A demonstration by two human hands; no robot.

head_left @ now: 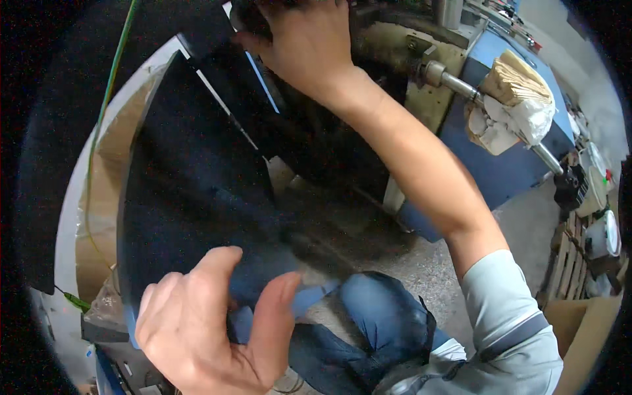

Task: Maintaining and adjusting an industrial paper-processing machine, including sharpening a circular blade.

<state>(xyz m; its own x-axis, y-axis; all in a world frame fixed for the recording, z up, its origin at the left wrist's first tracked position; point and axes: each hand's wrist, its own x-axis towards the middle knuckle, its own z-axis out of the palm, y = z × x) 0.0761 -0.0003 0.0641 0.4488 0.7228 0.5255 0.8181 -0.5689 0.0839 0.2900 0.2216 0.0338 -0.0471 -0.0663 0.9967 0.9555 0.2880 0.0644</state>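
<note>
Big dark panel (191, 151) is filling the L-centre, w/ a pale strip (227, 105) running along its upper R edge; that panel is the landmark for all below. L hand (204, 329) is hovering at the panel's lower end, nearer the cam; its fingers are curving, thumb standing apart w/ an open gap btw, nothing visibly gripped. Can't tell if the back of the hand is touching the panel.

R hand (303, 43) is reaching above & R of the panel's top, fingers running into v. dark stuff nr the upper rim; can't tell if they're gripping or just resting. A thin blue strip (262, 82) is showing just below that hand, R of the panel. R forearm is crossing well R of the panel, grey sleeve (510, 316) ending nr the elbow.

L of the panel, a brown sheet w/ white border (108, 178) is standing just beside it, a green-yellow cord (113, 72) hanging across. Clear plastic bag (108, 304) is sitting by the panel's lower L corner.

Far R of the panel: blue cabinet (484, 168), metal bar (461, 85) sticking out in front, folded brown paper (517, 76) in plastic wrap overlapping the bar. Farther R, wooden pallet (565, 263) & white tub (602, 237) are lying nr each other. Person's jeans knee (382, 303) is showing R of the panel's lower end, above grey floor (431, 263).
</note>
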